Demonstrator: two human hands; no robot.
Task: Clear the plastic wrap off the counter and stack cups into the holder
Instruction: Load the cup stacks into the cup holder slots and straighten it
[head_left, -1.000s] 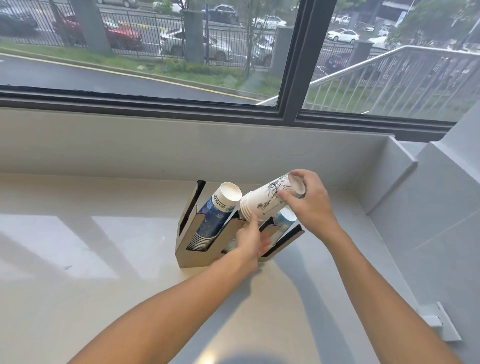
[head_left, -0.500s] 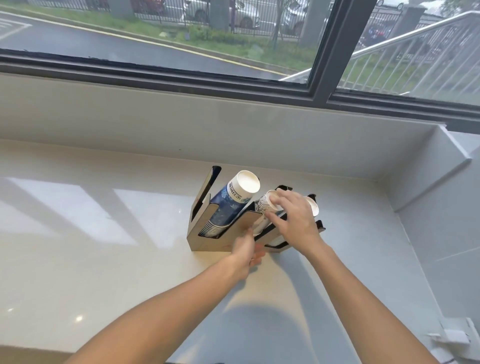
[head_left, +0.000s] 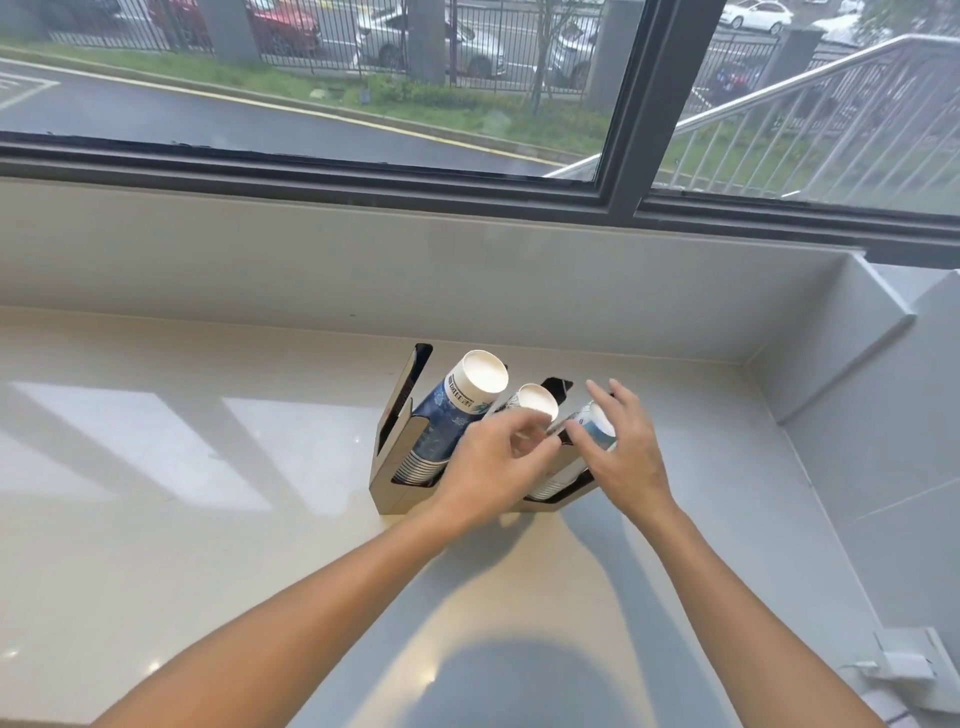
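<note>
A cardboard cup holder (head_left: 397, 457) stands on the pale counter (head_left: 156, 493) near the back wall. Three slanted stacks of paper cups lie in it: a blue-printed stack (head_left: 457, 410) on the left, a white stack (head_left: 535, 402) in the middle, and a pale blue stack (head_left: 597, 431) on the right. My left hand (head_left: 493, 462) hovers in front of the middle stack with fingers loosely curled and holds nothing. My right hand (head_left: 623, 447) lies over the right stack with fingers spread. No plastic wrap is in view.
A window sill and a dark-framed window run behind the counter. A grey wall closes the right side. A white fitting (head_left: 904, 670) sits at the lower right by the counter's edge.
The white stack that my right hand held above the holder now rests in the middle slot. Both hands have let go and opened. The camera has tilted down and moved closer.
</note>
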